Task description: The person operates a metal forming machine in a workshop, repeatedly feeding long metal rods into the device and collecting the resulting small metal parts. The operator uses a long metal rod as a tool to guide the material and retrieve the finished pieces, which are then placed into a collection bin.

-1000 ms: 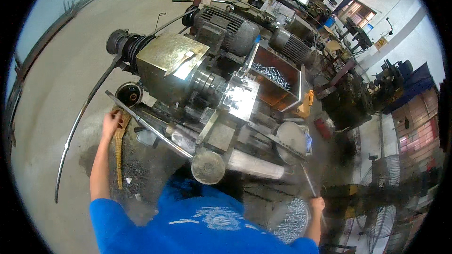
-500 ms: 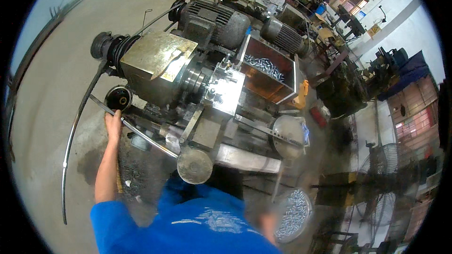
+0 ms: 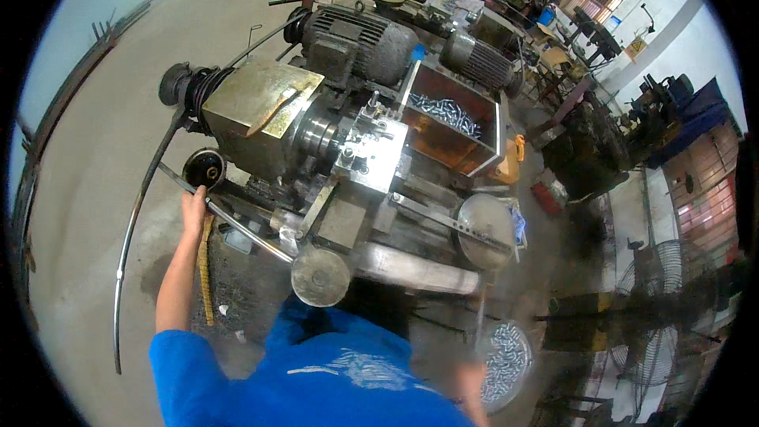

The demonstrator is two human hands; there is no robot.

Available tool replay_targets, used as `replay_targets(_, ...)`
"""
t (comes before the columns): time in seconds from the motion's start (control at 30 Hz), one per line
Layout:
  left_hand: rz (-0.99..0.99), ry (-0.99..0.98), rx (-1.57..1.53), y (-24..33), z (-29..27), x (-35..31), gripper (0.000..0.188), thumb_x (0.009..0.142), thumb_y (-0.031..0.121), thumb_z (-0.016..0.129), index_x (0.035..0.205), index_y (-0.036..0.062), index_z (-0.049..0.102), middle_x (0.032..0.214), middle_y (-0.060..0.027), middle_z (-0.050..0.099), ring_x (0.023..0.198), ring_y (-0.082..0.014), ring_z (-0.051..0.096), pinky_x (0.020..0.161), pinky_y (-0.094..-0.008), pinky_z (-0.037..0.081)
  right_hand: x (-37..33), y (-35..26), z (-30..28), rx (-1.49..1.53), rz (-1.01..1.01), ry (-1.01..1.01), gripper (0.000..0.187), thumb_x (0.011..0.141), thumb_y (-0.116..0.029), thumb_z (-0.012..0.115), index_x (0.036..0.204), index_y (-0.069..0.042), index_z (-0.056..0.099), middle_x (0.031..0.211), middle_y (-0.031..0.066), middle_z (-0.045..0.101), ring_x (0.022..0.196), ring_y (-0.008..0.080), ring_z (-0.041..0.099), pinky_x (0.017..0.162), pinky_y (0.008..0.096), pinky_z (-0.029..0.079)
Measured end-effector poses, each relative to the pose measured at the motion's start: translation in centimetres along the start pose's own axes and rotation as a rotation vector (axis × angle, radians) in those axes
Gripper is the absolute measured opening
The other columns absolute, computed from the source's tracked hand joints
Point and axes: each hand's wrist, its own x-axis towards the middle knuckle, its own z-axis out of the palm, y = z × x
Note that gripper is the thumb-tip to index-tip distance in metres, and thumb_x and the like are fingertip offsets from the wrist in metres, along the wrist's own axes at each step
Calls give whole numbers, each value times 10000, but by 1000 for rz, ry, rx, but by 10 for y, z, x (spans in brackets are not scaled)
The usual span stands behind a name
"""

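The left hand is on the lever at the left of the machine; its grip is closed around the bar. The lever slopes down to the grey disc at the machine's near side. The right hand is at the lower end of the rod, which extends below the round plate. This hand is blurred; whether its grip is closed on the rod cannot be told. The pan is just beside the right hand and contains small metal parts. The box, on the machine's far right side, contains similar parts. The motor is behind the machine.
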Motion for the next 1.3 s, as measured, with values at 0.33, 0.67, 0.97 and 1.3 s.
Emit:
replay_targets(0.33, 7, -146, -27, 20, 14, -31, 390, 821, 378, 530, 916, 0, 545, 697, -75, 575, 559, -157, 557, 534, -269, 455, 228, 72, -48, -860, 77, 556, 663, 589, -290, 590, 1184, -31, 459, 1071, 163, 529, 1007, 312, 485, 899, 392, 351)
replay_targets(0.67, 320, -537, 1203, -92, 2, -11, 405, 760, 362, 563, 984, 24, 575, 868, -186, 615, 826, -311, 603, 707, -379, 477, 103, 35, 71, 25, 26, -17, 606, 549, -137, 609, 1128, 9, 507, 1109, 232, 515, 1002, 350, 507, 873, 375, 404)
replay_targets(0.97, 170, -89, 927, -155, 77, -70, 310, 692, 323, 617, 804, 45, 539, 780, -159, 610, 715, -336, 593, 629, -433, 474, 78, -62, 50, 65, 8, -125, 337, 583, -133, 576, 883, 4, 647, 814, 195, 633, 780, 291, 622, 732, 327, 476)
replay_targets(1.3, 219, -550, 1183, -110, 11, -26, 372, 693, 305, 630, 988, 82, 591, 873, -168, 623, 839, -303, 602, 733, -398, 471, 168, -293, -4, 143, -741, -122, 341, 575, -42, 536, 903, 23, 602, 855, 171, 619, 799, 282, 606, 748, 300, 454)
